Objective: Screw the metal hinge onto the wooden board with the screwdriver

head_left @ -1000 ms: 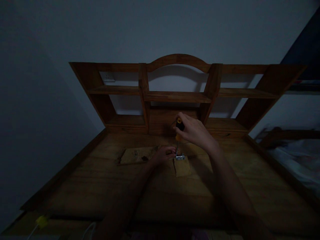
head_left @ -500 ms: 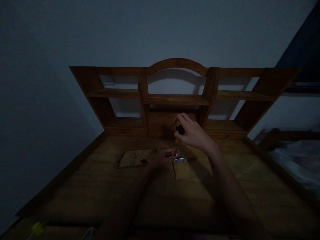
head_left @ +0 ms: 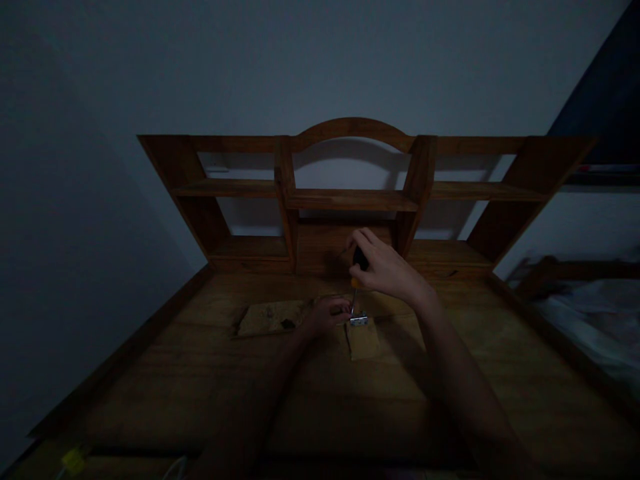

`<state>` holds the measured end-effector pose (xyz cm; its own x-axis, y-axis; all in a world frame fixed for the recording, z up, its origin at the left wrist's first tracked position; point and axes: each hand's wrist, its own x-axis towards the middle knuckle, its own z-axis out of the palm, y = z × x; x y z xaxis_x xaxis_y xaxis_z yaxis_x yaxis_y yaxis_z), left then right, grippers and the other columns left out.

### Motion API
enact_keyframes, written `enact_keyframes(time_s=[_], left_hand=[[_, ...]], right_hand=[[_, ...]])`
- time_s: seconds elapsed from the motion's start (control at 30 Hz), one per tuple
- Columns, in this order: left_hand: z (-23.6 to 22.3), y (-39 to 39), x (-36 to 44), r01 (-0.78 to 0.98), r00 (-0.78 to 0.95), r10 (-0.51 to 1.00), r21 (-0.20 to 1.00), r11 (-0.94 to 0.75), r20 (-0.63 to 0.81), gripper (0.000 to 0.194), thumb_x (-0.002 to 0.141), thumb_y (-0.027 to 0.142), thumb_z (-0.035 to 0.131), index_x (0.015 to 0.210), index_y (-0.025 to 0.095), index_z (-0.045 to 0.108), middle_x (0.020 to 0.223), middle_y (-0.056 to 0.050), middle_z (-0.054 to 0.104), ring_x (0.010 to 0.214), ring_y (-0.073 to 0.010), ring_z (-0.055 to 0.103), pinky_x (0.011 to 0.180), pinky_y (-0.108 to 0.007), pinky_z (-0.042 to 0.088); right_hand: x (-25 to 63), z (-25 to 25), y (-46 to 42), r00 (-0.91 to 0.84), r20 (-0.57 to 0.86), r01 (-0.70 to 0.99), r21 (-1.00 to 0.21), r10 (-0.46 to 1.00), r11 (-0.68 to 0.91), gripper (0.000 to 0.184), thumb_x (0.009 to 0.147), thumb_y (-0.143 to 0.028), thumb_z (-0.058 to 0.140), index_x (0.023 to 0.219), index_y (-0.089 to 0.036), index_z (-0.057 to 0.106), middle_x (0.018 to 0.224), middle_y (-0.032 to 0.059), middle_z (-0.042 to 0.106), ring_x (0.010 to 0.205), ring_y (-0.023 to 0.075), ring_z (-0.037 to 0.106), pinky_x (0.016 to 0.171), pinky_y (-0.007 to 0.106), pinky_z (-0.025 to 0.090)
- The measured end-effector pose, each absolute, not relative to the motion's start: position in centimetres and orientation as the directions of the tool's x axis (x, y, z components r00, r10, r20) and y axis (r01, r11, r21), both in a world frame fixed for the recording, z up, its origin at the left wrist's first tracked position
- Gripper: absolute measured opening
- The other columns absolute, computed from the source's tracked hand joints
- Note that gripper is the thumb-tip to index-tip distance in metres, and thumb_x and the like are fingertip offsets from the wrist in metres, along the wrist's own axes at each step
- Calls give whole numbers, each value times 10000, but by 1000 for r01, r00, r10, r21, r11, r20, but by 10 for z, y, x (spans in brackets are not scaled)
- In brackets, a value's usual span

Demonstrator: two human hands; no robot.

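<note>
Gripped by its handle, a black and orange screwdriver (head_left: pixel 361 259) stands nearly upright in my right hand (head_left: pixel 383 263). Its thin shaft reaches down to the left end of a small silver metal hinge (head_left: pixel 359 321). That hinge lies along the far edge of a small wooden block (head_left: pixel 364 341) on the desk. My left hand (head_left: pixel 327 315) is beside the screwdriver tip, its fingers curled together at the hinge's left end; what they pinch, if anything, is too small and dark to tell. Behind the left hand lies a longer rough piece of wood (head_left: pixel 270 317) with a dark hole.
A wooden desk (head_left: pixel 200 380) carries a shelf unit (head_left: pixel 350 199) along its back, against the wall. At the lower left is a yellow object (head_left: pixel 73 460) near a pale loop of cord (head_left: pixel 175 468). A pale cloth heap (head_left: pixel 595 327) lies beyond the right edge.
The screwdriver handle has turned in my right hand, with less of its orange showing now. Both hands stay at the hinge; the view has shifted very slightly.
</note>
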<state>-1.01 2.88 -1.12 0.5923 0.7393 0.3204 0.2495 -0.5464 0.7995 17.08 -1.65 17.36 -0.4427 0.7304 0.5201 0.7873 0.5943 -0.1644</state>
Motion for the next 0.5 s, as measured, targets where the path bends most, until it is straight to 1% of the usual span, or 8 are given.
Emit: enact_keyframes(time_s=[0.13, 0.23, 0.33, 0.4, 0.5], left_hand=[[-11, 28, -11, 196, 624, 719, 830, -522, 305, 225, 873, 341, 643, 987, 162, 719, 993, -62, 725, 919, -187, 653, 864, -275, 477], [-14, 29, -11, 185, 635, 718, 846, -500, 285, 236, 881, 363, 633, 970, 163, 722, 1039, -69, 729, 957, -198, 659, 894, -288, 480], [-18, 32, -11, 194, 620, 730, 845, -498, 288, 234, 877, 372, 641, 949, 164, 720, 1030, -69, 731, 949, -196, 662, 902, -294, 483], [-18, 32, -11, 195, 622, 725, 838, -510, 296, 235, 877, 367, 642, 956, 160, 721, 1015, -71, 730, 939, -194, 663, 897, -294, 484], [-17, 32, -11, 201, 625, 720, 830, -520, 300, 243, 883, 359, 637, 980, 153, 721, 995, -75, 729, 929, -193, 660, 892, -296, 484]], right_hand=[[172, 173, -14, -389, 531, 849, -111, 752, 517, 246, 919, -361, 474, 1123, -224, 481, 1128, 93, 580, 968, 266, 604, 807, 386, 455], [174, 174, -14, -408, 526, 836, -113, 746, 537, 221, 915, -310, 457, 1117, -227, 484, 1133, 88, 580, 983, 254, 600, 801, 372, 456], [176, 175, -16, -437, 515, 801, -151, 737, 580, 323, 845, -241, 493, 1166, -239, 461, 1197, 81, 557, 967, 240, 593, 801, 365, 458], [175, 175, -17, -433, 510, 801, -161, 743, 577, 358, 838, -256, 506, 1191, -240, 447, 1201, 82, 558, 939, 239, 595, 797, 370, 456], [174, 173, -15, -412, 515, 821, -148, 752, 551, 290, 894, -346, 487, 1159, -231, 457, 1130, 80, 586, 917, 246, 597, 794, 376, 448]])
